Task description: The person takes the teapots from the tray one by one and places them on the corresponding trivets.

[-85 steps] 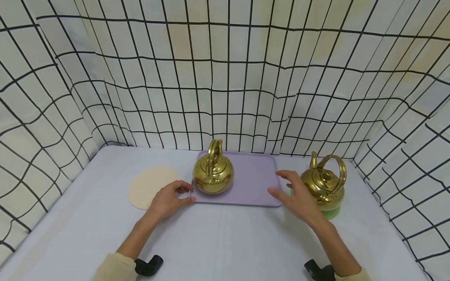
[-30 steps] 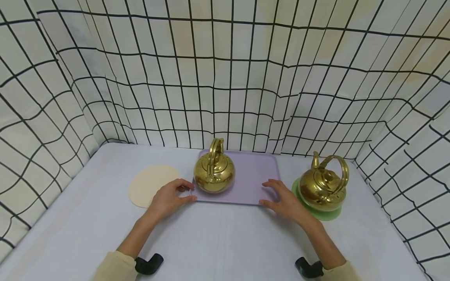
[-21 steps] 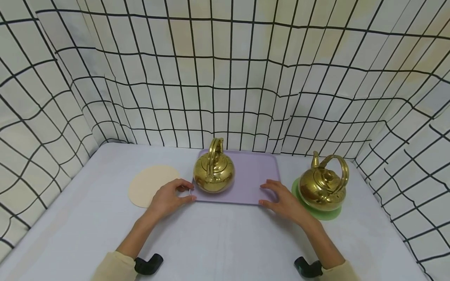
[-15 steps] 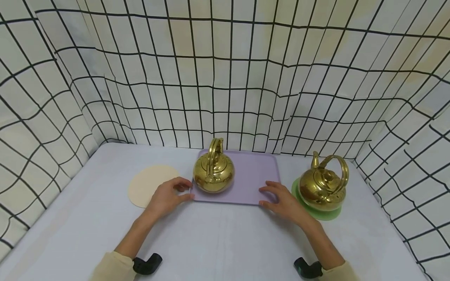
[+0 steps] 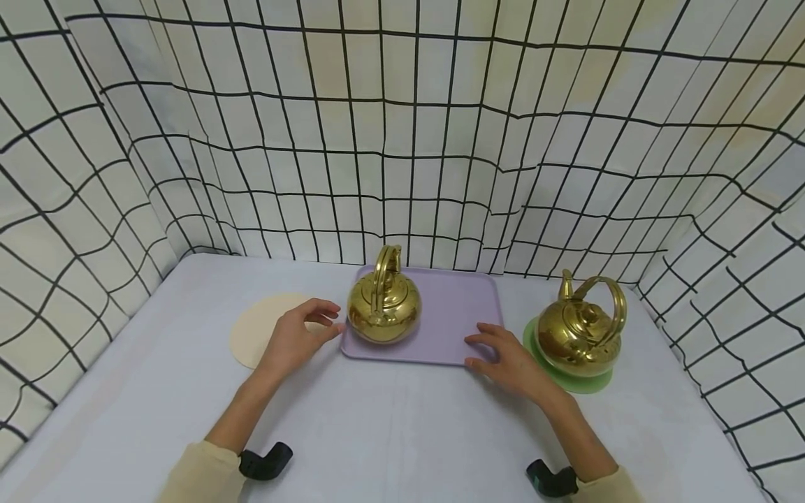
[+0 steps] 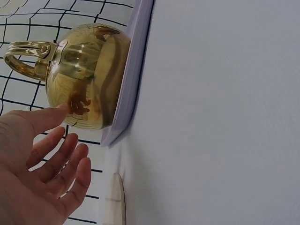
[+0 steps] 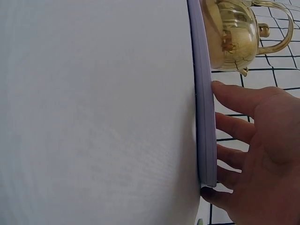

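Observation:
A brass kettle [image 5: 383, 311] stands on the left part of a purple tray [image 5: 455, 314]. My left hand [image 5: 295, 342] is raised just left of the tray, fingers loosely bent and holding nothing; in the left wrist view the hand [image 6: 42, 164] is beside the kettle [image 6: 86, 77], its thumb tip near the kettle's side. At the tray's right end my right hand [image 5: 512, 360] has its fingers over the corner. In the right wrist view the fingers of this hand [image 7: 262, 150] lie along the tray edge [image 7: 206, 117]; firm contact is hard to tell.
A second brass kettle [image 5: 578, 339] stands on a green round mat [image 5: 588, 384] right of the tray. A cream round mat [image 5: 251, 335] lies at the left, partly behind my left hand. Black-gridded white cloth [image 5: 434, 140] rises behind and beside the white table [image 5: 390, 433].
My left hand has let go of the tray's left edge and risen a little toward the kettle's side. My right hand moved left onto the tray's corner earlier, then stayed there.

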The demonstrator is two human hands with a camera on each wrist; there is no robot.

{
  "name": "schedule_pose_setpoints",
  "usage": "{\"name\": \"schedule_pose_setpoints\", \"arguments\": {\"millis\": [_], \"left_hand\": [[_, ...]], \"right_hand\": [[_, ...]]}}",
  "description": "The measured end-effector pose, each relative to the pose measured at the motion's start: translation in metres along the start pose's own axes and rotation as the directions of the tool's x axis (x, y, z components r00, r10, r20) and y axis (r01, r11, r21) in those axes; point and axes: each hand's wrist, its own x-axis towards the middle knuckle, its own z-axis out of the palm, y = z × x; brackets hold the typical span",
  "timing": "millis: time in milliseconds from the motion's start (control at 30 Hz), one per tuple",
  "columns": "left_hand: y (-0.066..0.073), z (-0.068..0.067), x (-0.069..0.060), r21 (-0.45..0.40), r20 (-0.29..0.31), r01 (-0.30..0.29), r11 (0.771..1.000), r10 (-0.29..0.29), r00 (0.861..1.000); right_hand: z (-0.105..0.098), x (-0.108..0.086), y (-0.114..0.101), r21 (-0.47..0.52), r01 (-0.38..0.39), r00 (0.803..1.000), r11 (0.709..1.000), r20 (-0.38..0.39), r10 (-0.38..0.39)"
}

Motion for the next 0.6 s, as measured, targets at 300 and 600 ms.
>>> {"name": "schedule_pose_setpoints", "arguments": {"millis": [300,600], "left_hand": [[0.010,0.001,0.006,-0.059,-0.036,0.001,0.998,-0.003,0.999],[0.022,-0.003,0.013,-0.141,-0.023,-0.018,0.990,0.015,1.000]], "right_hand": [[0.002,-0.002,0.003,-0.004,-0.026,1.000,1.000,0.018,0.026],[0.001,0.000,0.001,-0.004,-0.046,0.999,0.999,0.027,0.046]]}}
